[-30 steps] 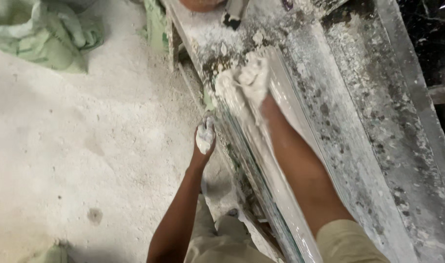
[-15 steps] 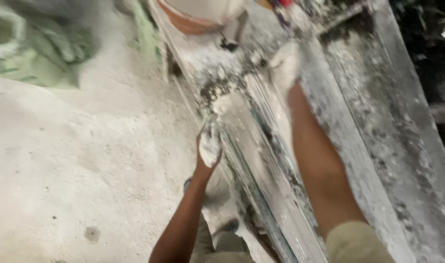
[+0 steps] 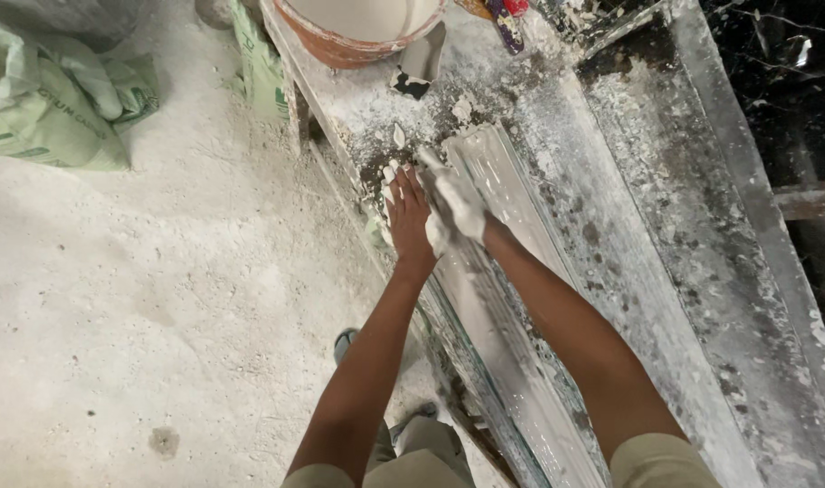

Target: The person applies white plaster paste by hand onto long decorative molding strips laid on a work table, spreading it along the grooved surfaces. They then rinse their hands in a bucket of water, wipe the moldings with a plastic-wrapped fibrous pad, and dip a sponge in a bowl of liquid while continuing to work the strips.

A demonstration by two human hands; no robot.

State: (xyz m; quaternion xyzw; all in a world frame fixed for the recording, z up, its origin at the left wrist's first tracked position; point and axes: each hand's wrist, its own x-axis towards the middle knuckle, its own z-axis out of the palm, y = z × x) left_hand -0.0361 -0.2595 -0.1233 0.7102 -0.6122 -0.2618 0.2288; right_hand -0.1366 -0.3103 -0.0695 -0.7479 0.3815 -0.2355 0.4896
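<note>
One long workbench (image 3: 665,235) is seen running from the top of the view down to the lower right, caked in white plaster and flanked on its right by a raised edge, beyond which only a dark gap is shown. One dusty pale floor (image 3: 159,316) is spread across the left half, broad and open beside the bench. Two green sacks are counted: a large one (image 3: 42,117) slumped at the upper left and a narrower one (image 3: 261,63) propped against the bench leg. One round tub (image 3: 358,27) with an orange-brown rim is set at the bench's far end, and one small trowel (image 3: 420,65) is leaned just below it. One long ridged plaster moulding (image 3: 512,307) is laid lengthwise along the bench's near edge; it looks wet, glossy and grey-white, with parallel grooves down its length, and its far end is cut square just short of scattered plaster crumbs. Both hands are placed at that far end, touching each other. The left hand (image 3: 407,215) is laid flat at the moulding's left edge with fingers stretched out together, nothing gripped. The right hand (image 3: 456,206), thickly coated in white plaster, is pressed on the moulding's top with fingers extended; whether anything is held beneath it cannot be told.
</note>
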